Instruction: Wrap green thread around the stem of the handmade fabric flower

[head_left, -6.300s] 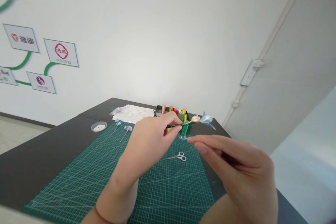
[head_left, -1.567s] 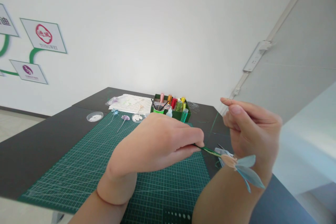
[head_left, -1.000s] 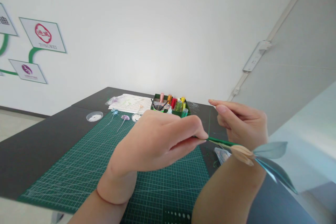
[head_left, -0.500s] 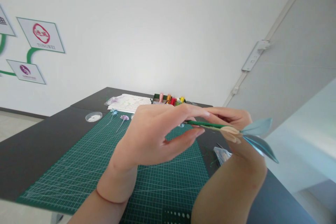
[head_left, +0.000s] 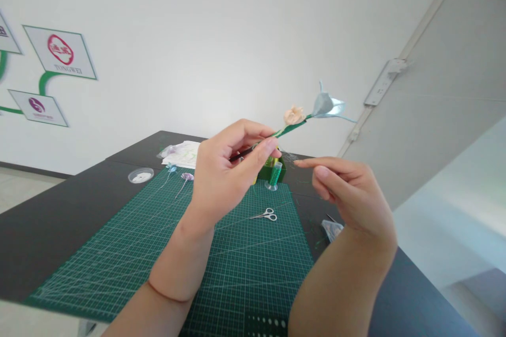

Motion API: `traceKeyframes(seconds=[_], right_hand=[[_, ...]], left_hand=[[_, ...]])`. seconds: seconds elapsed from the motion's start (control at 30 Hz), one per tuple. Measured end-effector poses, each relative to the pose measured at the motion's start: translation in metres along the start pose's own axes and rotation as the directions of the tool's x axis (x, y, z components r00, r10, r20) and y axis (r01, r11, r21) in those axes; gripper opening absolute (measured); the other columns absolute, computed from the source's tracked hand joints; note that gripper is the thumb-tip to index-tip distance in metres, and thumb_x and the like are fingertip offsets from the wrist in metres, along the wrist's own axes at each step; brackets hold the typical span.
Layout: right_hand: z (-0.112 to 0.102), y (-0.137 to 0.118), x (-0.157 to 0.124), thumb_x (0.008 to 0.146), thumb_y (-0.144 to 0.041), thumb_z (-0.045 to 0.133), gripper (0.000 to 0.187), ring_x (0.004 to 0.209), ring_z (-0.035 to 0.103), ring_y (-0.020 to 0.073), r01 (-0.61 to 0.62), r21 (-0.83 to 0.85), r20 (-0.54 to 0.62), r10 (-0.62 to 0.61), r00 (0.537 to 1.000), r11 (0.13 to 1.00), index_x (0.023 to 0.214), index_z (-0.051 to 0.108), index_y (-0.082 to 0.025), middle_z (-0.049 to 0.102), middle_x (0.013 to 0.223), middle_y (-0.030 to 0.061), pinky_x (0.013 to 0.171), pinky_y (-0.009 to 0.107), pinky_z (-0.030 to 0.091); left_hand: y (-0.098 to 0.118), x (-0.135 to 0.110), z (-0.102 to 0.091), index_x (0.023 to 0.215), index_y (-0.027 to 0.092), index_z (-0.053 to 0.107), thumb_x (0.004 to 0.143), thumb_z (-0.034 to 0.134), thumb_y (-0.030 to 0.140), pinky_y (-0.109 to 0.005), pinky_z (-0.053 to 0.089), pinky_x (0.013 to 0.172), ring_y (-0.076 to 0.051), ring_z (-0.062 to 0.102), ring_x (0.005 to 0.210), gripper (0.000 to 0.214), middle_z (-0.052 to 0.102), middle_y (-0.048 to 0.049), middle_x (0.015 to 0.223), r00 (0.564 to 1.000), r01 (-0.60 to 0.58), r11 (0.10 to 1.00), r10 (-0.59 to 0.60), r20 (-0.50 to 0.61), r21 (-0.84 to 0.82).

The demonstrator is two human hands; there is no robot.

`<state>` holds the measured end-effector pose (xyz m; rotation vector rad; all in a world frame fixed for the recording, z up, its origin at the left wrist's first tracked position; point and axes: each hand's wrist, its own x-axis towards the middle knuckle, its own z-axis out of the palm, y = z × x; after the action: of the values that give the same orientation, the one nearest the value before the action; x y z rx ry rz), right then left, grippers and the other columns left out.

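My left hand (head_left: 229,168) is closed around the lower part of a handmade flower stem (head_left: 290,129) wrapped in green. A small peach blossom (head_left: 293,115) sits along the stem, and a pale blue flower (head_left: 324,105) tops its right end. The stem tilts up to the right. A dark thin end shows between thumb and fingers. My right hand (head_left: 348,189) is apart from the stem, lower and to the right. Its index finger points left while thumb and other fingers are curled together; whatever they hold, if anything, cannot be made out.
On the green cutting mat (head_left: 253,284) lie small white-handled scissors (head_left: 269,215). A green thread spool (head_left: 274,175) stands behind them, by a dark box (head_left: 281,168). Farther left are a blue flower (head_left: 171,167), a purple flower (head_left: 187,176) and a round clear dish (head_left: 141,175).
The flower stem has turned from nearly level to tilting upward, its blossoms rising. My right hand has come away from it, down and right. The scissors and green spool now show.
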<state>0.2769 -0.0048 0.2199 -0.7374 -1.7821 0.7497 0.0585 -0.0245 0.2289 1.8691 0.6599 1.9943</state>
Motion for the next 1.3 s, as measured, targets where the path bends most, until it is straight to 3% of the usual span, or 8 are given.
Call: traceKeyframes(seconds=[0.17, 0.3, 0.4, 0.77, 0.93, 1.03, 1.17, 1.3], right_hand=[[0.001, 0.005, 0.009, 0.089, -0.047, 0.071, 0.027, 0.051, 0.045, 0.0094, -0.075, 0.094, -0.223, 0.095, 0.970, 0.993, 0.084, 0.067, -0.021, 0.054, 0.054, -0.0051, 0.049, 0.023, 0.033], [0.000, 0.015, 0.017, 0.082, -0.045, 0.074, 0.028, 0.064, 0.056, 0.0126, -0.129, -0.020, -0.536, 0.098, 0.838, 0.991, 0.078, 0.062, -0.021, 0.064, 0.068, -0.0015, 0.063, 0.027, 0.044], [0.001, 0.016, 0.018, 0.082, -0.042, 0.074, 0.022, 0.078, 0.064, 0.0165, -0.132, -0.130, -0.636, 0.020, 0.771, 0.983, 0.084, 0.067, -0.021, 0.070, 0.080, 0.0013, 0.076, 0.031, 0.049], [0.033, -0.023, 0.000, 0.092, -0.033, 0.070, 0.023, 0.110, 0.068, 0.0198, 0.114, -0.124, -0.374, -0.153, 0.915, 0.986, 0.115, 0.072, -0.030, 0.073, 0.115, 0.0046, 0.090, 0.034, 0.057], [0.053, -0.030, 0.002, 0.092, -0.033, 0.070, 0.025, 0.093, 0.070, 0.0173, 0.158, 0.045, -0.250, -0.142, 0.958, 0.986, 0.117, 0.068, -0.029, 0.071, 0.112, 0.0035, 0.070, 0.029, 0.060], [0.062, -0.032, 0.006, 0.091, -0.035, 0.070, 0.020, 0.057, 0.056, 0.0093, 0.102, 0.003, -0.278, -0.097, 0.956, 0.995, 0.110, 0.070, -0.027, 0.069, 0.095, 0.0009, 0.042, 0.023, 0.041], [0.068, -0.032, 0.008, 0.092, -0.032, 0.068, 0.015, 0.048, 0.036, 0.0089, 0.096, -0.016, -0.361, -0.096, 0.928, 0.995, 0.103, 0.073, -0.025, 0.048, 0.061, -0.0058, 0.043, 0.024, 0.030], [0.071, -0.031, 0.009, 0.091, -0.033, 0.068, 0.014, 0.046, 0.024, 0.0086, 0.095, 0.011, -0.402, -0.082, 0.912, 0.995, 0.100, 0.073, -0.024, 0.035, 0.054, -0.0080, 0.043, 0.025, 0.018]], left_hand=[[-0.006, 0.005, 0.000, 0.092, 0.018, 0.072, 0.092, 0.072, 0.028, -0.023, 0.054, 0.061, -0.011, 0.069, 0.066, 0.009, 0.077, -0.0003, 0.075, 0.996, 0.084, 0.993, -0.082, 0.021, -0.088], [-0.007, 0.007, 0.001, 0.090, 0.018, 0.072, 0.091, 0.073, 0.030, -0.023, 0.053, 0.061, -0.011, 0.069, 0.067, 0.011, 0.076, -0.0006, 0.073, 0.989, 0.144, 0.978, -0.137, 0.061, -0.150], [-0.009, 0.008, 0.003, 0.089, 0.018, 0.072, 0.090, 0.073, 0.032, -0.023, 0.051, 0.060, -0.011, 0.067, 0.067, 0.014, 0.075, -0.0014, 0.074, 0.982, 0.182, 0.965, -0.169, 0.086, -0.188], [-0.013, 0.007, 0.012, 0.090, 0.018, 0.071, 0.089, 0.075, 0.034, -0.022, 0.051, 0.059, -0.011, 0.068, 0.067, 0.016, 0.075, -0.0014, 0.074, 0.968, 0.229, 0.954, -0.201, 0.151, -0.193], [-0.013, 0.005, 0.015, 0.091, 0.019, 0.071, 0.089, 0.076, 0.041, -0.022, 0.054, 0.062, -0.012, 0.070, 0.069, 0.022, 0.074, -0.0007, 0.075, 0.965, 0.218, 0.947, -0.173, 0.196, -0.237], [-0.012, 0.003, 0.017, 0.090, 0.019, 0.071, 0.090, 0.075, 0.044, -0.023, 0.054, 0.059, -0.012, 0.069, 0.066, 0.025, 0.074, -0.0010, 0.077, 0.961, 0.224, 0.945, -0.175, 0.213, -0.237], [-0.011, 0.002, 0.018, 0.091, 0.019, 0.073, 0.090, 0.075, 0.043, -0.026, 0.060, 0.073, -0.015, 0.074, 0.085, 0.024, 0.077, -0.0048, 0.091, 0.971, 0.198, 0.957, -0.163, 0.176, -0.211], [-0.011, 0.002, 0.019, 0.090, 0.019, 0.072, 0.091, 0.074, 0.041, -0.025, 0.059, 0.070, -0.016, 0.074, 0.086, 0.022, 0.078, -0.0046, 0.090, 0.971, 0.199, 0.961, -0.167, 0.170, -0.192]])
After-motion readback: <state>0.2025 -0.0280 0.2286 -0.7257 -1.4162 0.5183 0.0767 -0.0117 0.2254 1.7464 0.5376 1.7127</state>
